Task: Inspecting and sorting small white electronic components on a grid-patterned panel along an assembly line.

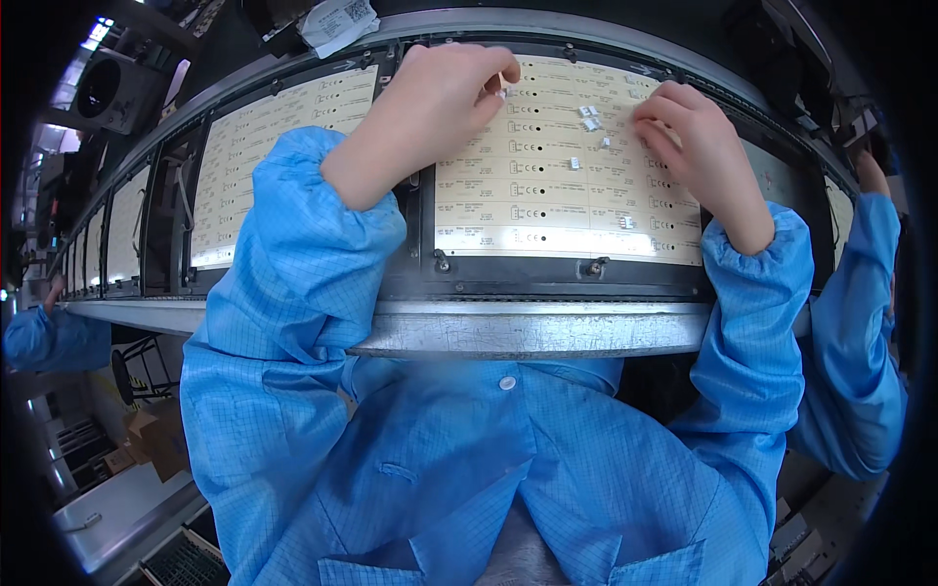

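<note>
A cream circuit-board panel (pixel 489 202) with printed rows and black dots lies in a dark frame before me. My left hand (pixel 430 112) reaches over its upper left part, thumb and forefinger pinched at a small white connector (pixel 503 93) on the board's surface. Over the right side of the same panel, my right hand (pixel 692 137) is curled with its fingertips close to the board; whatever they may hold is hidden. Between the hands lie several loose white connectors (pixel 589 117), with another connector (pixel 575 163) a little nearer to me. One more connector (pixel 626 223) sits near the panel's front edge.
Another cream panel (pixel 234 186) lies to the left along the line. A metal rail (pixel 528 332) runs along the front edge. Dark clamps (pixel 594 266) hold the frame. A white labelled bag (pixel 337 24) lies beyond. Co-workers' blue sleeves (pixel 860 322) show at both sides.
</note>
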`<control>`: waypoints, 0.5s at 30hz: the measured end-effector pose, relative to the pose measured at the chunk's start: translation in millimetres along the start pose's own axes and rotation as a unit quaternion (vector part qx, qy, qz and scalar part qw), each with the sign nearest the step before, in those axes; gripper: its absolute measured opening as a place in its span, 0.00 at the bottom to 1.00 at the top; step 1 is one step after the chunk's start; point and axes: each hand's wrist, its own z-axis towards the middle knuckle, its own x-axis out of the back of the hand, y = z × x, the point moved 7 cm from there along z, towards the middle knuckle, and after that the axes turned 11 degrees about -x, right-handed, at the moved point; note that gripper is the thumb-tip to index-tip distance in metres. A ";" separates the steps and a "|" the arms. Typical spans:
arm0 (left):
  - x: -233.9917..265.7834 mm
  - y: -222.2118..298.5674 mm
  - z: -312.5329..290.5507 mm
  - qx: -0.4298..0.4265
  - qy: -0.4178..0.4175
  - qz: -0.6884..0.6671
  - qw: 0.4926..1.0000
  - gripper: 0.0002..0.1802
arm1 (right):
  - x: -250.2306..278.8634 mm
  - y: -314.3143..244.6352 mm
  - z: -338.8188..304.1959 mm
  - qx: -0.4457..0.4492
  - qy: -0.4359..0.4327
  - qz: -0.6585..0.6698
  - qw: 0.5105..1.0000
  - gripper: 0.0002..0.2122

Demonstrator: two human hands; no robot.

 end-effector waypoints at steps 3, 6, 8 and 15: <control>-4.0 3.5 0.7 0.005 0.005 -0.009 1.000 0.07 | 1.4 -25.2 0.2 0.064 0.002 0.032 0.997 0.05; -9.6 1.9 0.1 0.031 -0.045 -0.010 0.998 0.05 | -9.7 -33.3 -1.7 0.083 -0.040 0.058 0.994 0.05; -9.1 4.9 1.7 0.023 -0.049 0.003 0.999 0.06 | -15.9 -31.1 -3.8 0.082 -0.061 0.066 0.993 0.05; -9.6 8.5 2.9 -0.004 -0.031 0.020 0.999 0.07 | -2.0 -16.5 -0.1 0.029 -0.036 0.161 0.986 0.04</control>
